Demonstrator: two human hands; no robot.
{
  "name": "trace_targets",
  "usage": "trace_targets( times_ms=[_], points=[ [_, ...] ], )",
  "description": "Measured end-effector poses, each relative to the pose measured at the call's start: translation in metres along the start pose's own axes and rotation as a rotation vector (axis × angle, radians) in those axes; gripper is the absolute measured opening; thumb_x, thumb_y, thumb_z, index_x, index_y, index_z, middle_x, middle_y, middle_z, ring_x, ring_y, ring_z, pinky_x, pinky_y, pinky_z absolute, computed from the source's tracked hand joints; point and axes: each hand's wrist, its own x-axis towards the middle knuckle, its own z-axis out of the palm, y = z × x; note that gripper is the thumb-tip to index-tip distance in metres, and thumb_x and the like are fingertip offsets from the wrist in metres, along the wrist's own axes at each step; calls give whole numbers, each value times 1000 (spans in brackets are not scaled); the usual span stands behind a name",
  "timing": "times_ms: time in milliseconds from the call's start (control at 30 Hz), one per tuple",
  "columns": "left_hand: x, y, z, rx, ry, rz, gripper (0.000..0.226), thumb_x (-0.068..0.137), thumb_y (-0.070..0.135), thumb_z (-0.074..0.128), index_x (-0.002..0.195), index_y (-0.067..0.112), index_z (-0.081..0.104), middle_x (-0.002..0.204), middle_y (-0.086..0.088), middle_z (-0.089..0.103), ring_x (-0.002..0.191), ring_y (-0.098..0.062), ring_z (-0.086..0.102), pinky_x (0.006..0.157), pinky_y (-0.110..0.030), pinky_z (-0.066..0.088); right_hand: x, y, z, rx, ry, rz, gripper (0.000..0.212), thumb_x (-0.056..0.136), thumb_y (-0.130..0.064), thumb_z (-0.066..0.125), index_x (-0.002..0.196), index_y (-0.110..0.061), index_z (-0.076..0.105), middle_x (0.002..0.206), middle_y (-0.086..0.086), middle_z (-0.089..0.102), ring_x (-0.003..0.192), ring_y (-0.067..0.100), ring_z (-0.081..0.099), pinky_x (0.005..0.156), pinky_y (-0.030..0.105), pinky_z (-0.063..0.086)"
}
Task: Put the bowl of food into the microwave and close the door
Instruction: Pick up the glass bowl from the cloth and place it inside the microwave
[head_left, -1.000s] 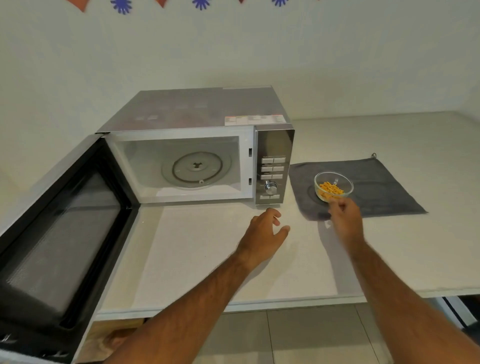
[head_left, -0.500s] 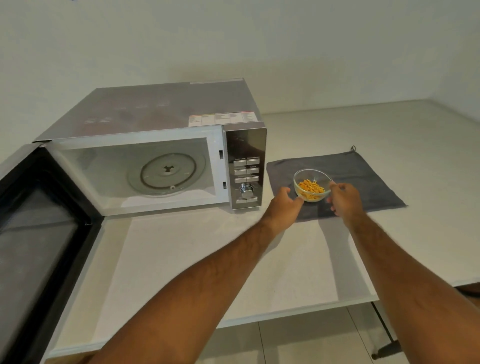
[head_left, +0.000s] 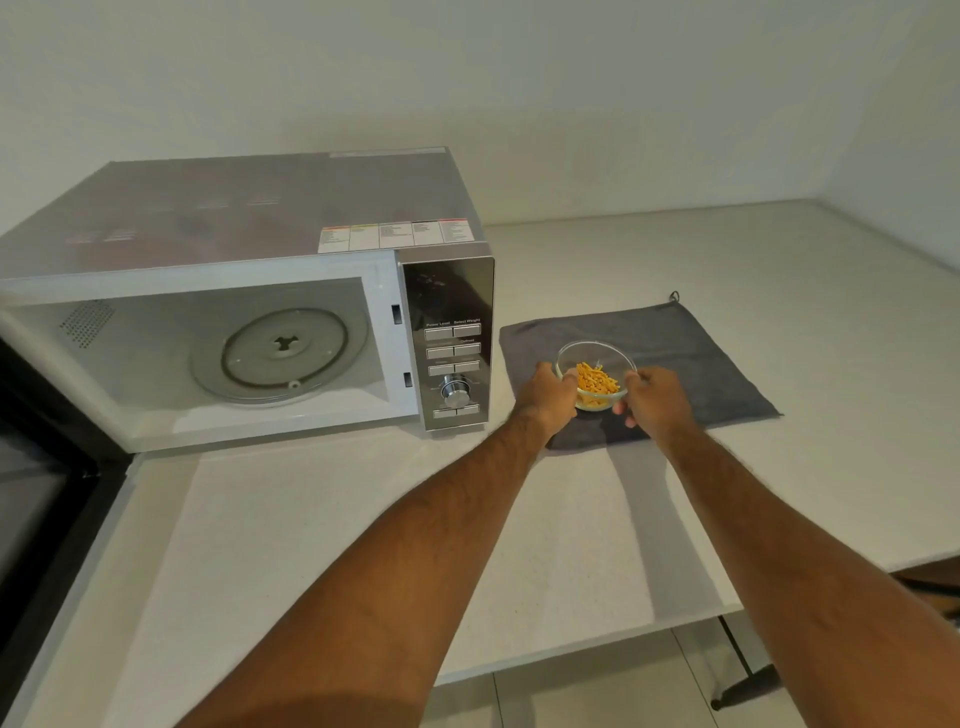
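Glass bowl (head_left: 596, 375) of orange food, on grey cloth (head_left: 691, 358); left hand (head_left: 549, 396) and right hand (head_left: 655, 397) clasp its sides; risk: smooth walls slipping, spilling before microwave (head_left: 249, 291).

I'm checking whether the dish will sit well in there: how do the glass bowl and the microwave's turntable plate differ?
The glass bowl is deep with raised walls; the turntable plate is flat and looks wider. The bowl holds orange food; the plate is bare. The bowl sits on the grey cloth outside, gripped between the left hand and right hand; the plate lies inside the open microwave, untouched. Both are round, clear glass.
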Motion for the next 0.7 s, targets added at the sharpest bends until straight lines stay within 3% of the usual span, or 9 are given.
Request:
trace_targets(
  times_ms=[67, 300, 367, 467, 533, 600, 667, 700],
  points=[
    [0, 1, 4, 6, 10, 2, 42, 116, 42, 39, 145, 13, 49, 126, -16, 75, 65, -11, 63, 49, -23, 48, -3, -1, 0, -20, -3, -4, 37, 107, -21, 42, 96, 0, 70, 71, 10, 74, 53, 23, 58, 65, 35, 51],
    [-6, 2, 3, 48, 30, 67, 36, 116, 27, 39, 146, 8, 48, 122, -23, 76, 59, -13, 62, 51, -25, 50, -18, 0, 4, -37, 25, 2, 28, 106, -17, 42, 106, -1, 65, 77, 16, 78, 57, 21, 63, 58, 32, 52],
    [-13, 0, -1, 87, 45, 102, 35, 115, 28, 42, 143, 9, 51, 121, -21, 77, 60, -14, 66, 55, -28, 57, -25, 2, 4, -29, 16, 2, 25, 106, -17, 44, 109, -2, 64, 77, 15, 78, 58, 21, 65, 60, 34, 56],
    [-28, -4, -9, 88, 81, 120, 31, 113, 29, 46, 135, 10, 57, 113, -18, 79, 71, -25, 77, 75, -43, 69, -37, 0, 3, -21, -11, -21, 19, 103, -17, 50, 104, -7, 66, 68, 9, 78, 57, 24, 71, 63, 36, 61],
    [-39, -9, -14, 71, 95, 128, 30, 112, 29, 50, 132, 10, 60, 110, -18, 79, 75, -29, 81, 75, -45, 69, -48, -4, 2, -39, -27, -48, 16, 100, -18, 54, 96, -12, 68, 60, 5, 77, 57, 26, 76, 63, 37, 64],
    [-49, -14, -21, 82, 115, 150, 29, 110, 30, 54, 127, 9, 64, 105, -15, 79, 65, -21, 77, 60, -32, 66, -62, -7, 1, -56, -46, -65, 17, 97, -22, 55, 94, -13, 70, 58, 3, 77, 54, 23, 76, 63, 37, 64],
    [-61, -23, -32, 128, 168, 185, 27, 107, 30, 57, 120, 10, 69, 100, -8, 76, 59, -9, 67, 45, -16, 51, -79, -11, 4, -40, -79, -74, 20, 96, -26, 56, 94, -14, 72, 60, 5, 78, 54, 25, 76, 66, 43, 65],
    [-67, -26, -35, 147, 176, 200, 26, 105, 29, 58, 117, 10, 72, 101, -7, 76, 64, -11, 68, 48, -19, 51, -87, -10, 4, -30, -93, -75, 22, 96, -28, 57, 92, -15, 74, 61, 6, 78, 55, 27, 77, 67, 46, 66]
  ],
)
